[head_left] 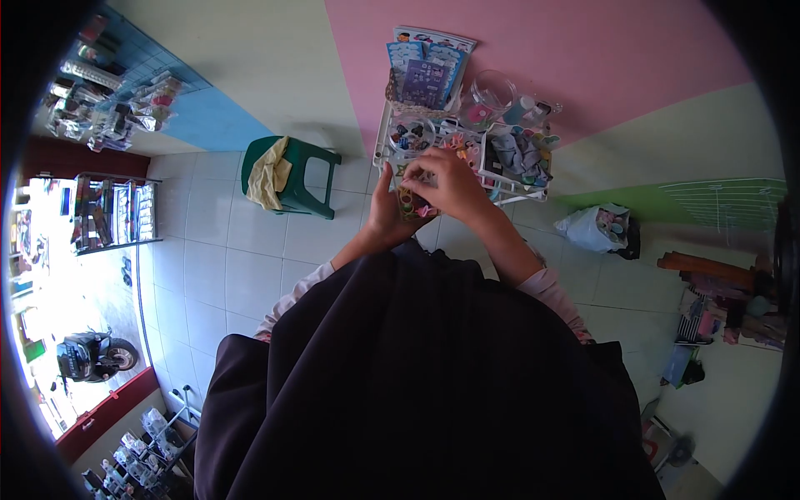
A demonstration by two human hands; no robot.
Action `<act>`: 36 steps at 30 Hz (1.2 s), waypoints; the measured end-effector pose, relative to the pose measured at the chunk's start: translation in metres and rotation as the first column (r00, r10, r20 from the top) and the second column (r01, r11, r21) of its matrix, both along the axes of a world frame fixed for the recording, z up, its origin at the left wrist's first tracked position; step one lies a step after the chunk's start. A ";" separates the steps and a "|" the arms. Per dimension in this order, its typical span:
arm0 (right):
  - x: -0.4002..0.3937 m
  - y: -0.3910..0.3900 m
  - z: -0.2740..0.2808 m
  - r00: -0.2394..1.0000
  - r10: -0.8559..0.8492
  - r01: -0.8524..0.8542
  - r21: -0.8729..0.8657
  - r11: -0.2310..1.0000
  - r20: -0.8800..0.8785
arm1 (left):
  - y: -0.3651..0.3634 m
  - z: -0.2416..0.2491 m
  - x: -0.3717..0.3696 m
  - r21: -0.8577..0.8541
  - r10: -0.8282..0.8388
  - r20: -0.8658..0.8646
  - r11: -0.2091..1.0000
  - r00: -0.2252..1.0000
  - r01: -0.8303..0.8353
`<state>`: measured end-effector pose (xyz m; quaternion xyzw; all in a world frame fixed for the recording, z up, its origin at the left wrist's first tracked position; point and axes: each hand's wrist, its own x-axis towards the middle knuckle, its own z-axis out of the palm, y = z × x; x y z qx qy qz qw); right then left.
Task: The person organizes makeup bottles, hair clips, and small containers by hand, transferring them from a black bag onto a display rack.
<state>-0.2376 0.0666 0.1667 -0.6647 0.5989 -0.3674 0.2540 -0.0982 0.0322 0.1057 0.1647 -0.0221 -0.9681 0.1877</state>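
Note:
My left hand point(386, 218) is cupped with its thumb raised. It holds some small colourful pieces point(407, 202), greenish-yellow loops and a pink bit among them, too small to name. Over that palm, my right hand point(448, 179) has its fingers bent into a pinch at the upper end of these pieces. What the right fingertips grip, if anything, is hidden. Just beyond both hands stands a white wire rack point(379, 143) bearing a clear round tub point(410, 133) of small dark and blue items, with pink and orange trinkets point(468, 148) beside it.
A green plastic stool point(310, 187) with a yellowish cloth point(270, 173) stands to the left. Booklets point(427, 82) and a clear jar point(493, 93) are at the rack's back. A filled plastic bag point(596, 227) lies on the floor right. Past the left doorway is a motorbike point(93, 357).

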 end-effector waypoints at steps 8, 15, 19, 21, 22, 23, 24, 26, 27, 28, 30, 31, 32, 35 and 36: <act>-0.075 -0.004 -0.023 0.868 -0.493 0.496 0.124 0.859 -0.056 | -0.003 -0.001 0.008 0.012 0.105 0.015 0.994 0.994 -0.105; -0.088 -0.012 -0.077 0.855 -0.498 0.512 0.077 0.856 -0.145 | -0.005 -0.003 0.011 0.002 0.113 -0.051 0.994 0.992 -0.113; -0.051 0.000 -0.014 0.984 -0.174 0.169 0.102 0.980 0.041 | -0.008 -0.008 0.012 0.012 0.080 -0.092 0.997 0.993 -0.079; -0.030 0.013 0.006 0.998 0.037 -0.042 0.115 0.993 0.050 | -0.008 -0.007 0.013 -0.004 0.059 -0.092 0.998 0.994 -0.060; -0.021 0.019 0.011 0.995 0.097 -0.093 0.094 0.991 -0.032 | -0.008 -0.001 0.011 -0.032 0.063 -0.053 0.997 0.997 -0.065; -0.015 0.021 0.014 0.982 0.152 -0.144 0.077 0.987 -0.116 | -0.008 0.003 0.009 -0.061 0.066 -0.016 0.996 0.998 -0.067; -0.013 0.021 0.011 0.980 0.160 -0.148 0.098 0.984 -0.121 | -0.008 0.005 0.008 -0.072 0.066 -0.017 0.995 0.998 -0.067; -0.010 0.022 0.003 0.976 0.175 -0.157 0.139 0.978 -0.129 | -0.008 0.007 0.006 -0.093 0.065 -0.017 0.993 0.998 -0.067; -0.011 0.022 0.003 0.985 0.156 -0.143 0.157 0.977 -0.076 | -0.008 0.006 0.006 -0.090 0.060 -0.021 0.994 0.998 -0.061; -0.011 0.021 0.003 0.990 0.137 -0.131 0.176 0.976 -0.023 | -0.008 0.006 0.006 -0.086 0.055 -0.026 0.995 0.998 -0.057; -0.013 0.018 0.001 0.989 0.103 -0.122 0.208 0.970 0.102 | -0.007 0.005 0.006 -0.073 0.049 -0.022 0.996 0.999 -0.051; -0.017 0.016 -0.001 0.981 0.088 -0.125 0.219 0.968 0.173 | -0.007 0.005 0.006 -0.064 0.049 -0.015 0.997 0.999 -0.050; -0.019 0.015 -0.001 0.968 0.073 -0.130 0.229 0.965 0.242 | -0.007 0.004 0.005 -0.055 0.050 -0.009 0.997 0.999 -0.050; -0.026 0.014 0.006 0.839 -0.143 -0.044 0.327 0.944 0.524 | -0.008 -0.001 0.008 0.048 0.036 -0.121 0.998 0.992 -0.031; -0.032 0.012 0.002 0.799 -0.190 0.009 0.305 0.952 0.570 | -0.008 -0.001 0.008 0.014 0.060 -0.089 0.998 0.994 -0.059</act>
